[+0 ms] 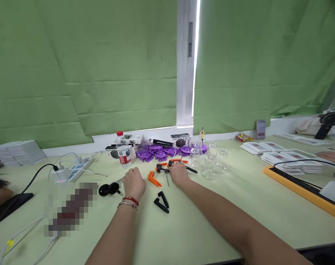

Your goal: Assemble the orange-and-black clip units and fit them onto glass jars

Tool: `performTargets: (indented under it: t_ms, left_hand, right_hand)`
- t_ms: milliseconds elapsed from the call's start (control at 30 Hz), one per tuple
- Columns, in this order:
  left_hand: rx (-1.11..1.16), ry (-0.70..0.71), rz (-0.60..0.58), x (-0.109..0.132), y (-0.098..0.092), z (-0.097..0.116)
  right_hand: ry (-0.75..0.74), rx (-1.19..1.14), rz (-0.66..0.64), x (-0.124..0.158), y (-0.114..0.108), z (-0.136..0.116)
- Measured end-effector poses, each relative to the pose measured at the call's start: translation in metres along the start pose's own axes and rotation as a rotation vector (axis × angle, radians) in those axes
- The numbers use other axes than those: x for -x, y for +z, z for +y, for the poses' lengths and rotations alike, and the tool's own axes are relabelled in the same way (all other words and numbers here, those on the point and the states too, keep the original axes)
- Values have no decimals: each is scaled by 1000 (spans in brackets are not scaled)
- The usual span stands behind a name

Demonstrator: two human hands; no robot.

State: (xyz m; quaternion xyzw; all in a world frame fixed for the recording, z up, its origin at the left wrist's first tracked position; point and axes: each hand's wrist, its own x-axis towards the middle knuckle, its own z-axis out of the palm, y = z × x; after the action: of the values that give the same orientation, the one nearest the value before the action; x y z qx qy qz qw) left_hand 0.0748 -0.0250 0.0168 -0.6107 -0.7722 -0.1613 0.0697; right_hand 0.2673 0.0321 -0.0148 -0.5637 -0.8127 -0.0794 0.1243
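My left hand is closed in a loose curl low over the table, its fingertips hidden from view. Beside it lie round black plastic parts with a thin rod running toward the hand. My right hand has its fingers bent around a small black knob-like piece, partly covered. Close by are another black-ended part, a black stick and an orange strip. Between the hands sit orange angled pieces and a small metal screw or pin. Nearer me rest two black L-shaped pieces.
Purple ring-shaped parts are piled behind the hands. Several clear glass jars stand to the right, a water bottle to the left. A power strip, white card stacks and an orange-edged board flank the workspace. Other people's hands show at the sides.
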Motion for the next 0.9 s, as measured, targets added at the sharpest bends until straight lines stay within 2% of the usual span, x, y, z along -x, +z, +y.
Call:
performTargets:
  t_ms: [100,167,267,367,533,767,900]
  left_hand:
    - [-107,-133,131,-8,-11,-20]
    - [-135,-244,89,-13,-13,-34]
    - [-124,-356,-52,-19,-5,-47]
    - [-100,-317,-88,-20,5,-50]
    - [-66,-247,-94,-20,14,-48]
    - [29,-287,-137,-22,19,-46]
    - [88,-280,-148,-22,16,-43]
  right_hand:
    - [-12,-63,0,5,-9,-14]
    - [-9,-181,-60,8,-13,-28]
    - [49,-252,-141,10,-14,-49]
    - [116,-286,-204,10,-10,-60]
    - [154,-322,-251,12,-7,-57]
    - [119,-319,-274,15,-11,-55]
    - [93,-306,-271,15,-12,-57]
